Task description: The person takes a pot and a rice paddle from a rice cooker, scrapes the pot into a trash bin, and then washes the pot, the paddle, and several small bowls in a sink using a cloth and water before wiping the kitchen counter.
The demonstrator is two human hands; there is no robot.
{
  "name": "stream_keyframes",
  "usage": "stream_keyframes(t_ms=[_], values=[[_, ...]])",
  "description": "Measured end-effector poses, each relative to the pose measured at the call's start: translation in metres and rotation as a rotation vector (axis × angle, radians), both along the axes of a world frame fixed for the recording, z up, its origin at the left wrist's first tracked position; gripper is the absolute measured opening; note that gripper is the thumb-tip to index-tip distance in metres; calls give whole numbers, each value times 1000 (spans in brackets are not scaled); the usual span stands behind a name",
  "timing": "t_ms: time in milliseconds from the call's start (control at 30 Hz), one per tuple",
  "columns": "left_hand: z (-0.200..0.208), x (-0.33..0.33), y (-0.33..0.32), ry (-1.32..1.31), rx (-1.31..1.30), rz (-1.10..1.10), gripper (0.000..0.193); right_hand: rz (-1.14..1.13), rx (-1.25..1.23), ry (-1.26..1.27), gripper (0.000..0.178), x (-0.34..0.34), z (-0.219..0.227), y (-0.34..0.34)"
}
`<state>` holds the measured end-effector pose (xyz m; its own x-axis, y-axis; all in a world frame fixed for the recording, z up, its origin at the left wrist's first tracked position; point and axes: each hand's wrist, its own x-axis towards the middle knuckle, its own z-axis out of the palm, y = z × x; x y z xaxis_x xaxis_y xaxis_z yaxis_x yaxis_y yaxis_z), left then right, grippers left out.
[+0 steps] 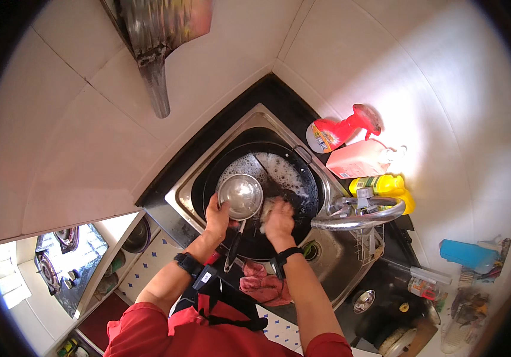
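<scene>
A large black wok with a loop handle at its far right sits in the steel sink and holds foamy water. Over its near left part my left hand grips the rim of a round shiny metal bowl. My right hand is low inside the wok, right of the bowl, fingers curled round something pale that I cannot make out. Below the bowl a black long handle with a hanging loop slants toward me; whether it belongs to the wok or the bowl, I cannot tell.
A curved steel faucet arches over the sink's right side. Behind it stand a red spray bottle, a pink bottle and a yellow bottle. A pink cloth drapes over the sink's near edge. A wire rack is at the right.
</scene>
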<state>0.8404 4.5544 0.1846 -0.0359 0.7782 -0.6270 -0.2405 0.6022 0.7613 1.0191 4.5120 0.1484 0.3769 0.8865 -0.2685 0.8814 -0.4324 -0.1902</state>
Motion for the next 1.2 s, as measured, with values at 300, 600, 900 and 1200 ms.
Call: stream_keyframes(t_ms=[300, 600, 900, 1200], values=[[-43, 9, 0, -437, -417, -287, 19, -19, 159, 695, 27, 36, 11, -28], [-8, 46, -16, -1178, -491, -281, 23, 291, 671, 435, 32, -45, 141, -36], [10, 50, -29, -951, -476, -431, 33, 179, 986, 518, 34, -23, 124, 26], [15, 6, 7, -680, -104, -801, 60, -199, 584, 1368, 32, 14, 106, 33]])
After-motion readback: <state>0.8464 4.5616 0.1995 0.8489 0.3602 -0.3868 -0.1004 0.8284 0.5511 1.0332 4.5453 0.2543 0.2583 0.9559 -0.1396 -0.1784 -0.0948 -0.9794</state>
